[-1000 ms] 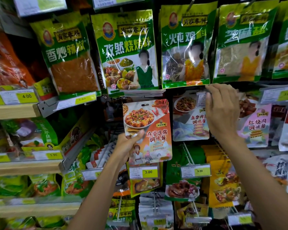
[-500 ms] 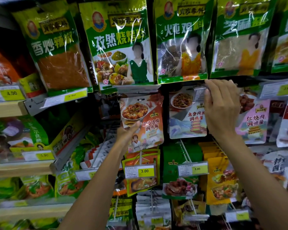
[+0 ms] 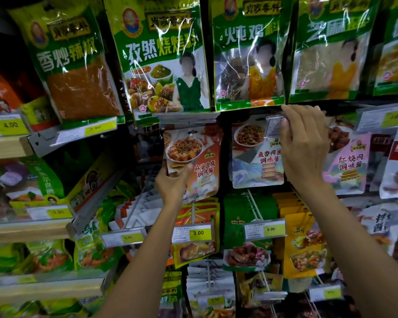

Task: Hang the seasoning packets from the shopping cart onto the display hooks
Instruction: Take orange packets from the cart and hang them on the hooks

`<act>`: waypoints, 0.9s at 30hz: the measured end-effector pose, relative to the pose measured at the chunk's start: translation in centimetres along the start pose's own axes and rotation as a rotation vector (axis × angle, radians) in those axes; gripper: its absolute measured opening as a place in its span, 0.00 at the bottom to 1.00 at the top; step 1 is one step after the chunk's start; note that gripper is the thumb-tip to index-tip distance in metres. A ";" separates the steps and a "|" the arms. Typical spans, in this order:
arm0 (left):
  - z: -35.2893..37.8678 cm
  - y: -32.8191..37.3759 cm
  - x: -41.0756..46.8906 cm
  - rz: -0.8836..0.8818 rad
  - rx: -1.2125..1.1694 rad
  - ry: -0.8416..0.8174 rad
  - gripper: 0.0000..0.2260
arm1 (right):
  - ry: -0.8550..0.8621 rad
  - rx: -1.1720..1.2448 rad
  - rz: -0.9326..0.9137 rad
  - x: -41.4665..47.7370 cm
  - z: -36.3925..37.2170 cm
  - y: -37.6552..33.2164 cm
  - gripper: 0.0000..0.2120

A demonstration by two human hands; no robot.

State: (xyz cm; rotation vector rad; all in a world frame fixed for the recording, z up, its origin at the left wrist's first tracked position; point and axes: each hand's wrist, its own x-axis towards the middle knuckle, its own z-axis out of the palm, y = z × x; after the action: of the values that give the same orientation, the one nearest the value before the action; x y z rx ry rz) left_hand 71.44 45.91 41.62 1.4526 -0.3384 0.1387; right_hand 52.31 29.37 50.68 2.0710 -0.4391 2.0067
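My left hand (image 3: 172, 182) grips the lower left of an orange seasoning packet (image 3: 200, 161) with a tofu dish printed on it. The packet is raised to a display hook (image 3: 190, 133), and the hook's white tip shows through the hole at the packet's top. My right hand (image 3: 305, 143) reaches up to the neighbouring hook and pinches its clear price tag holder (image 3: 274, 125), tipped up in front of a hanging packet with a noodle dish (image 3: 255, 157). The shopping cart is out of view.
Large green seasoning bags (image 3: 161, 56) hang in a row above. More packets on hooks with yellow price tags (image 3: 198, 232) fill the rows below. Wooden shelves (image 3: 7, 145) with bagged goods stand at the left. Pink and white packets (image 3: 349, 161) hang at the right.
My left hand has lifted the orange packet up and back until its hole sits at the hook's tip. My right hand stays on the neighbouring tag holder. The view has moved closer.
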 end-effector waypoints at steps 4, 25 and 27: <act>-0.6 -0.4 -0.5 0.104 0.047 0.082 0.13 | 0.002 -0.007 0.003 0.0 0.0 -0.1 0.14; -2.6 3.0 -11.2 0.410 0.365 -0.183 0.05 | -0.257 0.007 0.116 -7.4 -9.2 -0.6 0.14; -1.5 2.6 -15.4 0.373 0.366 -0.431 0.09 | -0.421 0.036 0.268 -11.3 -12.5 -0.3 0.17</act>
State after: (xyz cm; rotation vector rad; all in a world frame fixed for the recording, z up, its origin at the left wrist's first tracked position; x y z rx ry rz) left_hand 56.33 49.37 39.17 1.7662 -0.9778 0.1943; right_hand 40.59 34.86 39.96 2.5817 -0.7972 1.7019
